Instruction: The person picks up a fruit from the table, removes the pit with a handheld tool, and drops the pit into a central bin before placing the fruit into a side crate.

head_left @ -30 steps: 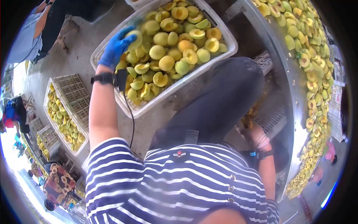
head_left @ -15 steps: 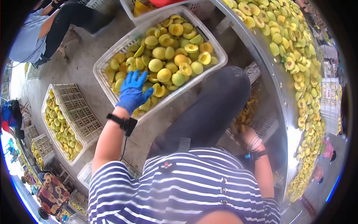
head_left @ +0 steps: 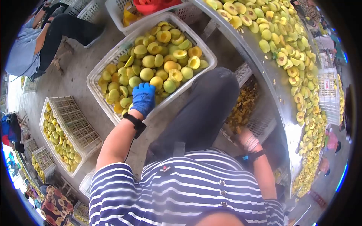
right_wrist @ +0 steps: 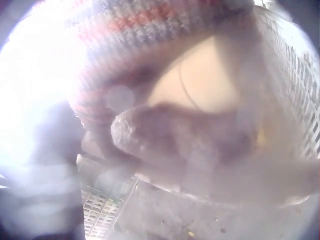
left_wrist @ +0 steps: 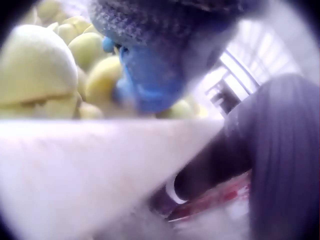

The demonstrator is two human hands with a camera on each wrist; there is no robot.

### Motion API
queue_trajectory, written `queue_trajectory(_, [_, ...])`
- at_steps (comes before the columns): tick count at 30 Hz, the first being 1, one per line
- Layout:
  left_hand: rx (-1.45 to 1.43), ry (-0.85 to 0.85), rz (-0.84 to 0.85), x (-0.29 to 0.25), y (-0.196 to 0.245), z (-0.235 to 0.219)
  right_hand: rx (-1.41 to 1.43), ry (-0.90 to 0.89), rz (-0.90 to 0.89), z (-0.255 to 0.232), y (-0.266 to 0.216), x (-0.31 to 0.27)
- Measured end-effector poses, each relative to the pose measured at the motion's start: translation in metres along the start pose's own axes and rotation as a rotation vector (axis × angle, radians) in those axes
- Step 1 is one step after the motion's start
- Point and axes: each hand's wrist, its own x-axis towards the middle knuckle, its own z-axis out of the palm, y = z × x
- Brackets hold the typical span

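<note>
In the head view, my left hand [head_left: 143,98], in a blue glove, is at the near side of a white crate [head_left: 151,116] of yellow-green fruit halves [head_left: 147,61]. Its fingers bend down onto the fruit; what is under them is hidden. The left wrist view shows the blue glove [left_wrist: 152,80] against a yellow fruit [left_wrist: 102,82], just over the pale rim [left_wrist: 90,160]. My right hand [head_left: 247,138] is low beside my knee, next to a crate of brownish-yellow pieces [head_left: 244,103]. Blur in the right wrist view hides what its fingers [right_wrist: 150,131] touch.
A metal table [head_left: 260,62] heaped with fruit halves [head_left: 298,75] curves along the right. Another crate of fruit [head_left: 60,139] stands at the left, and a crate with a red item [head_left: 152,5] is beyond. A seated person [head_left: 28,49] is at the upper left.
My left hand has moved from the far left side of the crate to its near side, its fingers going from spread to bent. The right hand stays low by the knee; the view has shifted.
</note>
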Motion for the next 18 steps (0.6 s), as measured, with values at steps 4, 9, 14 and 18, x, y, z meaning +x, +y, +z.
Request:
queue_trajectory(4, [0.060, 0.029, 0.049, -0.001, -0.007, -0.002, -0.199, 0.070, -0.133, -0.004, -0.016, -0.009])
queue_trajectory(9, [-0.459, -0.149, 0.225, -0.006, -0.020, -0.008, -0.081, 0.173, -0.176, 0.004, 0.003, -0.005])
queue_trajectory(14, [-0.283, -0.171, 0.336, -0.003, -0.019, 0.004, -0.032, 0.093, -0.165, -0.022, -0.035, -0.023])
queue_trajectory(18, [-0.235, -0.190, 0.345, -0.002, -0.012, -0.006, 0.108, 0.020, -0.106, -0.024, -0.033, -0.019])
